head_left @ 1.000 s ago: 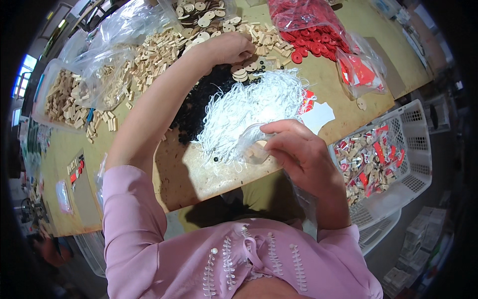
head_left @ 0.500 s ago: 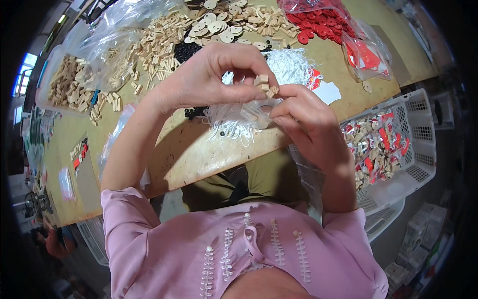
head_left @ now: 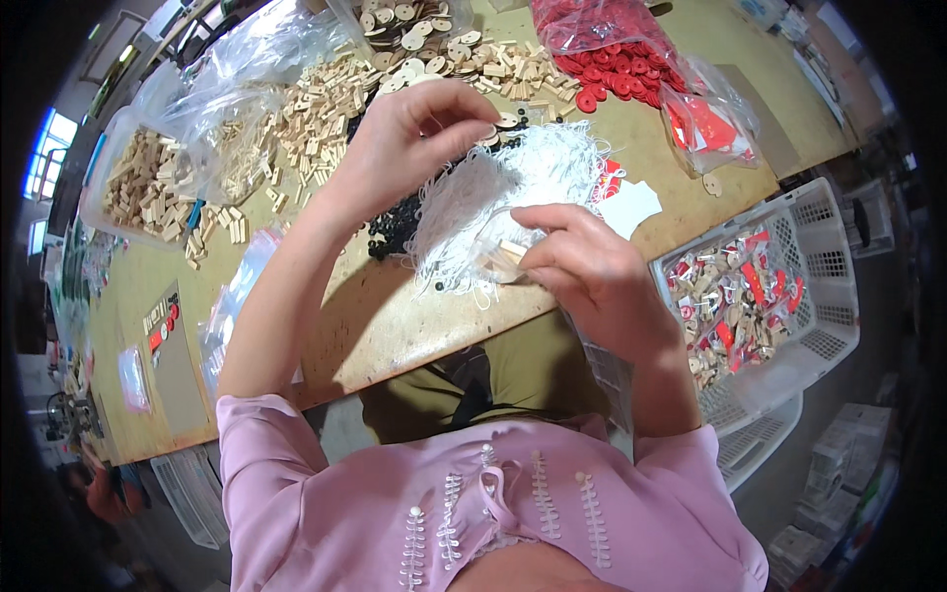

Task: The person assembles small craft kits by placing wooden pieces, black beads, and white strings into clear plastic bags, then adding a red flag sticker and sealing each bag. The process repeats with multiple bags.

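Note:
My right hand [head_left: 582, 259] pinches a small clear plastic bag [head_left: 505, 264], with pale wooden blocks [head_left: 512, 249] inside, over the front of a heap of white strings [head_left: 464, 222]. Farther forward and to the left, my left hand [head_left: 419, 138] is closed, thumb and fingertips brought together near the wooden discs [head_left: 424, 61]. A pale round edge shows by its thumb, but whether the hand grips it is unclear. Small black beads [head_left: 395, 225] lie under and beside the strings.
Loose wooden blocks [head_left: 314, 113] spread at the back left, beside a clear tub [head_left: 97, 202] of blocks. Red discs [head_left: 621, 71] pile at the back right. A white basket [head_left: 827, 266] of filled bags stands right. Flat plastic bags [head_left: 229, 314] lie by my left forearm.
My left hand has moved away from my right, forward and left; the wooden blocks it pinched have left it. Blocks now show inside the bag, and the right hand has lowered slightly.

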Demonstrator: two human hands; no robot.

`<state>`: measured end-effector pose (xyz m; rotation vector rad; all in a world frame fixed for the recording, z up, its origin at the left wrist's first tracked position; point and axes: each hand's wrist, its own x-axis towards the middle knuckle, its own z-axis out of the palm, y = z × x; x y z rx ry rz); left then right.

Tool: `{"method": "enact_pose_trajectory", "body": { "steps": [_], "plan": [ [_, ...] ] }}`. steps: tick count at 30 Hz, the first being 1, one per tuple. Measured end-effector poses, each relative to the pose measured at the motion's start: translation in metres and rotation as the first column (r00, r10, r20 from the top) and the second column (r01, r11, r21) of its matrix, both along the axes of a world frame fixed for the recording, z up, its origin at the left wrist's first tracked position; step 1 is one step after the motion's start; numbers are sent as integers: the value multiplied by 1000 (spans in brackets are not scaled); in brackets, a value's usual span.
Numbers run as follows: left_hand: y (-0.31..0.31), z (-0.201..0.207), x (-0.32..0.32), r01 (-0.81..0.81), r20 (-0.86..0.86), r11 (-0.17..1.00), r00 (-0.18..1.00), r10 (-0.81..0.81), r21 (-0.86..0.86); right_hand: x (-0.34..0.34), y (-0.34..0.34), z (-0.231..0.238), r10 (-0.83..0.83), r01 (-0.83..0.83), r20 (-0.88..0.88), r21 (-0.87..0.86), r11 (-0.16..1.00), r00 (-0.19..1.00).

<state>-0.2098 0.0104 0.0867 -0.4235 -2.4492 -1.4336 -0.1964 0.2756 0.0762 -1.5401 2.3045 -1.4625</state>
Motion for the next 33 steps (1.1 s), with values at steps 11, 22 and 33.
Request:
{"method": "enact_pose_trajectory", "body": {
  "steps": [11, 22, 33],
  "plan": [
    [13, -85, -152, -304, -108, 694, 944, 312, -653, -1, 9, -12, 24, -17, 157, -47, 999, 987],
    [15, -81, -166, -258, 162, 752, 886, 435, -606, -6, 9, -13, -36, 51, 164, -90, 995, 986],
    [-7, -33, -77, 33, 268, 985, 960, -79, 172, -13, 10, -9, -39, 49, 115, -87, 995, 993]
  ]
}}
